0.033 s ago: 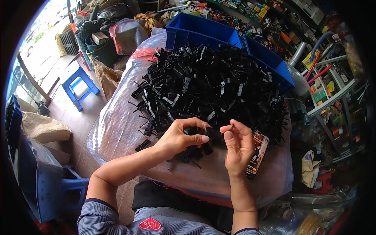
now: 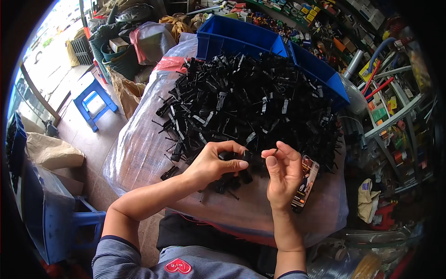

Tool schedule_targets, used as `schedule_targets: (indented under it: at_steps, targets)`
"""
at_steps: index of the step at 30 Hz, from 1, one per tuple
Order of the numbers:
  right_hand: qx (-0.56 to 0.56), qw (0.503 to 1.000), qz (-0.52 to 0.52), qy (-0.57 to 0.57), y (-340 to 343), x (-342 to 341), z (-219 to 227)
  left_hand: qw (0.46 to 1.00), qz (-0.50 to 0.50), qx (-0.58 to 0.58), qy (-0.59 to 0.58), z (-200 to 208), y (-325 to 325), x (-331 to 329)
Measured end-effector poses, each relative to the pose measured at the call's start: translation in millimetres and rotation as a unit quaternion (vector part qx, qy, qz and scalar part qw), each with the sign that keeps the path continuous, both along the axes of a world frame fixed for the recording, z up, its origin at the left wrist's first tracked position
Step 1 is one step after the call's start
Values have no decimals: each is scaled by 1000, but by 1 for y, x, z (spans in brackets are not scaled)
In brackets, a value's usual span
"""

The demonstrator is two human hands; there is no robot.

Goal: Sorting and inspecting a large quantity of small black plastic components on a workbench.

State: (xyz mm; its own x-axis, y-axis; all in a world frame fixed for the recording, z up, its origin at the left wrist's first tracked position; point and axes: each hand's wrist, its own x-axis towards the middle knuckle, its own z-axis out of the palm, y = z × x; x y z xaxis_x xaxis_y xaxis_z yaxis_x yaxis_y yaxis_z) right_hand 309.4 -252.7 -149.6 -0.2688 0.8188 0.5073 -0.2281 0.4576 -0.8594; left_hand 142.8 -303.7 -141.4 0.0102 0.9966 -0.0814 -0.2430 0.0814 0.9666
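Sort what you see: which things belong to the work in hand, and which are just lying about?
Belonging:
black part in left hand
small dark piece in right hand
heap of black parts

Apparently lying about:
phone
blue stool

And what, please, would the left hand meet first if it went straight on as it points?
Probably the right hand, just across from the left hand, though depth is unclear.

Heaped black parts (image 2: 246, 95): apparently plastic, mostly matt, some faces catching glossy highlights.
Sheet (image 2: 134, 153): translucent woven plastic, lightly textured, shiny at left.
Blue bin (image 2: 239, 35): smooth plastic, faint sheen.
Phone screen (image 2: 307, 179): smooth, glossy.
Striped shirt (image 2: 211, 260): matt cloth.
Brown wrapping (image 2: 55, 151): creased, matt, paper-like.
Blue stool (image 2: 108, 106): smooth plastic.
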Motion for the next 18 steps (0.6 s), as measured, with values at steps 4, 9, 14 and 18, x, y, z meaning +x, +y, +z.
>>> schedule_targets:
  at_steps: [4, 9, 14, 18]
  targets:
    - [46, 998, 44, -29, 2, 0, -2, 1000, 19, 21, -4, -11, 0, 0]
    - [6, 989, 128, -79, 7, 3, -3, 927, 95, 311, 185, -23, 4, 3]
    - [-244, 942, 223, -53, 10, 1, 1, 888, 102, 350, 282, -26, -4, 0]
    - [-280, 923, 262, 23, 19, 9, -16, 860, 116, 363, 340, -23, -5, 9]
